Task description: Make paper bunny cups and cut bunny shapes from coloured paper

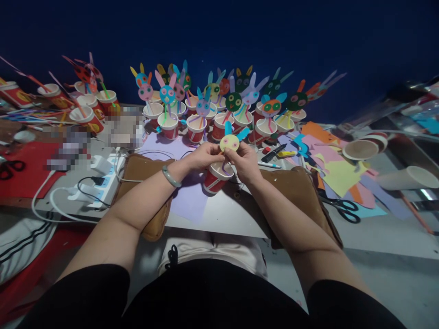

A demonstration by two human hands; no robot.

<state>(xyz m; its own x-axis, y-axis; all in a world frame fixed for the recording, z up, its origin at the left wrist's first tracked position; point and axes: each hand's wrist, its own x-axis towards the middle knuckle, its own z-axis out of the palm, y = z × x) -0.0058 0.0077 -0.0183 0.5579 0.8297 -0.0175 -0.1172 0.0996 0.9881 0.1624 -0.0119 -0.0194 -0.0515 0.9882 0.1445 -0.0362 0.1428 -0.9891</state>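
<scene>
A yellow paper rabbit head [229, 143] with blue ears and pink eyes is between my two hands, above a red paper cup [215, 183]. At its left edge, the fingers of my left hand [205, 154] are closed on it. My right hand [245, 161] pinches its right side, thumb on the front near the lower edge. A purple strip or straw [225, 169] shows in the cup's mouth, close under the head; whether the two are joined I cannot tell. The cup stands upright on the table near a lilac paper sheet [188, 203].
Several red cups with paper rabbit heads [203, 108] stand along the blue wall. On the right lie coloured paper scraps [339, 173], black scissors [346, 211], markers [274, 153] and white cups [408, 177]. Left are a power strip [108, 180] and more cups [85, 119]. Brown cushions [151, 171] lie under my forearms.
</scene>
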